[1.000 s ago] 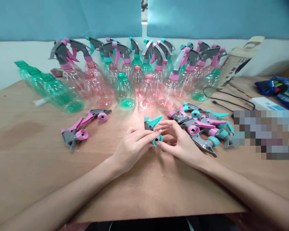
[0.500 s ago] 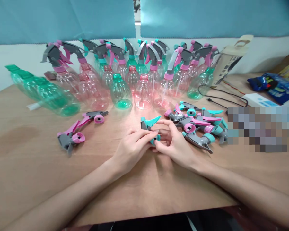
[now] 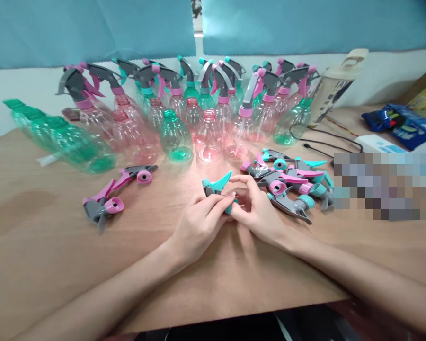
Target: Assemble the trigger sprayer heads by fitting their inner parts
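Observation:
Both hands meet at the middle of the wooden table around one teal-and-grey spray trigger head. My left hand pinches its grey body with fingers closed. My right hand has fingers curled on the teal collar at its lower end. The teal trigger lever points up and right. A pile of loose trigger heads, pink and teal, lies just right of my right hand.
Two pink-and-grey trigger heads lie to the left. Pink and green plastic bottles, many with sprayers, crowd the back; green bottles lie on their side at left. A black cable, white box and blue packet sit at right.
The view has shifted slightly, so everything sits a little further left and higher. My hands have closed tighter around the teal trigger head and turned it a little.

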The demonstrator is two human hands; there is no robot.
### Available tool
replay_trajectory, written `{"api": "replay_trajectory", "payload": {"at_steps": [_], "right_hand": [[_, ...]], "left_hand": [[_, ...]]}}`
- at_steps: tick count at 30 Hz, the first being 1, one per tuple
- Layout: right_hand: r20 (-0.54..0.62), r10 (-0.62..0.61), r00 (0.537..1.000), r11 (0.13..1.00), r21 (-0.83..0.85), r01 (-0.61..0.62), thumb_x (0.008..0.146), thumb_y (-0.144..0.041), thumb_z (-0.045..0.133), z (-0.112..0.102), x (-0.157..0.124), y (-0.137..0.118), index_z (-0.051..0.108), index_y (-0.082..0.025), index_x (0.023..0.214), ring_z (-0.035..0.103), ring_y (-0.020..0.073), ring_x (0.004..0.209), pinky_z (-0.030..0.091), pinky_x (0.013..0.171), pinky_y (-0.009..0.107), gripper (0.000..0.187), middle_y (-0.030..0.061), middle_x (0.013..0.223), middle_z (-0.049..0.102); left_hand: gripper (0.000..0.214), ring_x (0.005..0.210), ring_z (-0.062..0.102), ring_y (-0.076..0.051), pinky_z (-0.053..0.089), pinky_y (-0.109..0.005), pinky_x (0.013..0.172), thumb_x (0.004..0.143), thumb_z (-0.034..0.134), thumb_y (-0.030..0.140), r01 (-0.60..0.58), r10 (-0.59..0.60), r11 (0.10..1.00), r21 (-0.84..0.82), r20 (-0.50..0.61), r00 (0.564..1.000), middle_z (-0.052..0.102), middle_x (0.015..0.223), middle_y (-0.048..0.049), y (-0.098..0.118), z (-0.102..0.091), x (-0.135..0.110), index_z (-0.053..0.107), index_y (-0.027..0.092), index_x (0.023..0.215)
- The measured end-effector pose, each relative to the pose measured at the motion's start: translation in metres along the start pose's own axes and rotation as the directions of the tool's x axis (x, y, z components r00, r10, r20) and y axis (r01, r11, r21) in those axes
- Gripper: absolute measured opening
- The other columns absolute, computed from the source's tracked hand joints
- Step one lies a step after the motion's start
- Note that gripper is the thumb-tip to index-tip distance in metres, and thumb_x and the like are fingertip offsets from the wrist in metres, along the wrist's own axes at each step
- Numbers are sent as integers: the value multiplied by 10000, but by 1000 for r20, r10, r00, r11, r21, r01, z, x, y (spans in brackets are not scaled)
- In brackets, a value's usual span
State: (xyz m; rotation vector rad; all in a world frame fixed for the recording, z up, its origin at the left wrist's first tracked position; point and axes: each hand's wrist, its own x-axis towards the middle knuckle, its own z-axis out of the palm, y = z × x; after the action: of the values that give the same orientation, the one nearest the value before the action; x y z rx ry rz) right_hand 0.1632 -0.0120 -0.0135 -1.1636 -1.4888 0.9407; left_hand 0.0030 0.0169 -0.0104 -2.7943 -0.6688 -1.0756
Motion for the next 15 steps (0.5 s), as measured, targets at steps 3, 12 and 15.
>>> {"api": "replay_trajectory", "payload": {"at_steps": [3, 12, 15], "right_hand": [[83, 113, 990, 981, 150, -125, 773, -125, 514, -2, 3, -3, 375, -229, 1142, 626, 179, 932, 561, 672, 290, 408, 36, 980, 623], [173, 240, 955, 920, 274, -281, 781, -106, 489, 0, 3, -3, 386, -251, 1083, 630, 136, 813, 612, 603, 301, 351, 30, 1102, 540], [214, 253, 943, 878, 358, -317, 770, -97, 495, 0, 5, 7, 384, -245, 1104, 639, 124, 792, 613, 595, 286, 382, 32, 1112, 548]], "left_hand": [[182, 832, 656, -151, 392, -281, 696, 946, 482, 179, 24, -24, 999, 26, 4, 1000, 708, 950, -74, 1, 1, 0, 553, 99, 1094], [196, 795, 639, -159, 350, -300, 697, 931, 511, 172, 21, -27, 994, 106, 52, 998, 701, 935, -54, 2, 2, -1, 569, 106, 1107], [203, 778, 628, -171, 344, -307, 695, 938, 501, 206, 26, -38, 990, 138, 85, 996, 694, 912, -57, -2, 3, -1, 580, 106, 1096]]}}
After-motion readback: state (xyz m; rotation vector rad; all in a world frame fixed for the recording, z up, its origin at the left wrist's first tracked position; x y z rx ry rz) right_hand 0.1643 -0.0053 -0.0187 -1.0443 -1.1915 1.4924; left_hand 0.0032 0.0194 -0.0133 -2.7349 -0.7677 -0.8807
